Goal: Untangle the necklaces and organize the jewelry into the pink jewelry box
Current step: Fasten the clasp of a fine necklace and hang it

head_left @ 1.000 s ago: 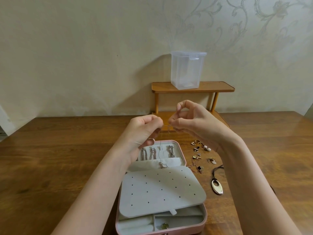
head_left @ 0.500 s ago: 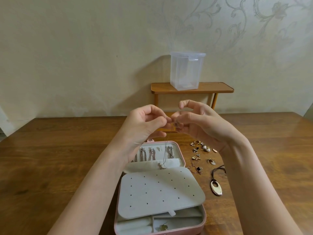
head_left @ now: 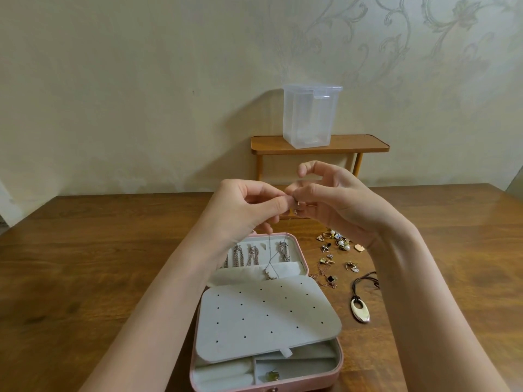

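Observation:
The pink jewelry box (head_left: pixel 338 369) lies open on the table, its grey perforated flap (head_left: pixel 266 315) folded over the lower tray. Several chains (head_left: pixel 249 254) hang in its lid. My left hand (head_left: pixel 246 210) and my right hand (head_left: pixel 334 199) meet above the box, fingertips together, both pinching the top ends of a thin necklace (head_left: pixel 270 256). Its fine chain hangs down to a small pendant (head_left: pixel 270 275) resting on the lid's pocket.
Loose earrings and small pieces (head_left: pixel 336 247) lie right of the box, with a rose chain bearing a black charm (head_left: pixel 328 280) and a cord necklace with an oval pendant (head_left: pixel 360 309). A wooden shelf (head_left: pixel 365 144) with a clear plastic container (head_left: pixel 310 117) stands at the wall.
Both hands have risen and drawn closer together, fingertips now touching at the chain's ends. The pendant stays over the lid pocket.

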Tool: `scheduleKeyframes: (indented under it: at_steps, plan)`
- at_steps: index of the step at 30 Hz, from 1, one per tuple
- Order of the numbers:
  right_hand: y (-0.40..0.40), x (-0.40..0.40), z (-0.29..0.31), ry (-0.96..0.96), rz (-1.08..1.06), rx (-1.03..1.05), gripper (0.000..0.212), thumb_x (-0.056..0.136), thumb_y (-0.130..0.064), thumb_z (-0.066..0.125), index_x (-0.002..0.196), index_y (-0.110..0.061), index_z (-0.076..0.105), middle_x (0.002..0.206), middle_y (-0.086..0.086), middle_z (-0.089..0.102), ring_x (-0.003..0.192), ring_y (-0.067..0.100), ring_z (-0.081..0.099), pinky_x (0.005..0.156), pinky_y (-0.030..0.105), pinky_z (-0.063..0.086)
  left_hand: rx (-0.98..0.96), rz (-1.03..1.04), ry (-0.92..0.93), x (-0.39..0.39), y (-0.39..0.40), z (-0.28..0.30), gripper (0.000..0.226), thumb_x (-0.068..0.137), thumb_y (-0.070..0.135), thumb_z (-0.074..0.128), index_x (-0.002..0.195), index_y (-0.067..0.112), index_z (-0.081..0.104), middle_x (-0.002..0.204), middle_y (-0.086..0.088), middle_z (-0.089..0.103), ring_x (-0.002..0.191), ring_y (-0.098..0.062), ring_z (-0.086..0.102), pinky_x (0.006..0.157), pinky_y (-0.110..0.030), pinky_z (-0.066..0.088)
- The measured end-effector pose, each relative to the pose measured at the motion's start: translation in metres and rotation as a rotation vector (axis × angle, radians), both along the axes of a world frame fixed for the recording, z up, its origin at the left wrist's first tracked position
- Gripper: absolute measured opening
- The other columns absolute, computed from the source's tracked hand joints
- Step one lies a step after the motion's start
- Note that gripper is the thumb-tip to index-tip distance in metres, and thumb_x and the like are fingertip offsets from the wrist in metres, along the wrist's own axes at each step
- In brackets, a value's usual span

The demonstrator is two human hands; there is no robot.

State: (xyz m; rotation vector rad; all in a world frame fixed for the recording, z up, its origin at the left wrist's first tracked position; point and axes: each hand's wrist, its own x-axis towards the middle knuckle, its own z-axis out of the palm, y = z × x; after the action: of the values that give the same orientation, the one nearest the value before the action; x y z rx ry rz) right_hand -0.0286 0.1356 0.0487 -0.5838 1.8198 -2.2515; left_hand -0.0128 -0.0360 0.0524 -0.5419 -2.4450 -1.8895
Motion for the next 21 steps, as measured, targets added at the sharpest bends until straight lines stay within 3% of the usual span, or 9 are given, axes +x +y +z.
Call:
scheduleKeyframes:
  at_steps: [5, 11, 21]
  plan:
    - [-0.0016, 0.0003, -0.0001, -0.005, 0.018, 0.024, 0.031, 0.07, 0.002, 0.061, 0.094, -0.009, 0.045, 0.072, 0.009, 0.061, 0.064, 0.017, 0.053, 0.057, 0.023, 0.047, 0.125, -0.026, -0.137, -0.0013, 0.0011, -0.0014, 0.017, 0.083, 0.01, 0.063, 0.067, 0.014, 0.068, 0.064, 0.0, 0.061, 0.052, -0.004, 0.05, 0.04, -0.015, 0.036]
    - [-0.0023, 0.0033, 0.0015, -0.014, 0.03, 0.047, 0.033, 0.068, 0.001, 0.061, 0.094, -0.009, 0.044, 0.07, 0.006, 0.063, 0.064, 0.016, 0.053, 0.058, 0.022, 0.048, 0.247, -0.093, -0.318, -0.0024, -0.0015, -0.0011, 0.035, 0.084, 0.011, 0.059, 0.05, 0.019, 0.066, 0.058, 0.003, 0.057, 0.051, -0.004, 0.047, 0.035, -0.014, 0.031]
    - [0.0008, 0.0043, 0.003, -0.022, 0.03, 0.065, 0.03, 0.069, 0.002, 0.062, 0.092, -0.01, 0.045, 0.07, 0.006, 0.062, 0.061, 0.014, 0.052, 0.057, 0.022, 0.048, 0.168, 0.145, -0.177, -0.0031, 0.0019, -0.0017, 0.024, 0.084, 0.012, 0.059, 0.06, 0.013, 0.064, 0.055, 0.007, 0.061, 0.05, 0.001, 0.054, 0.041, -0.014, 0.039]
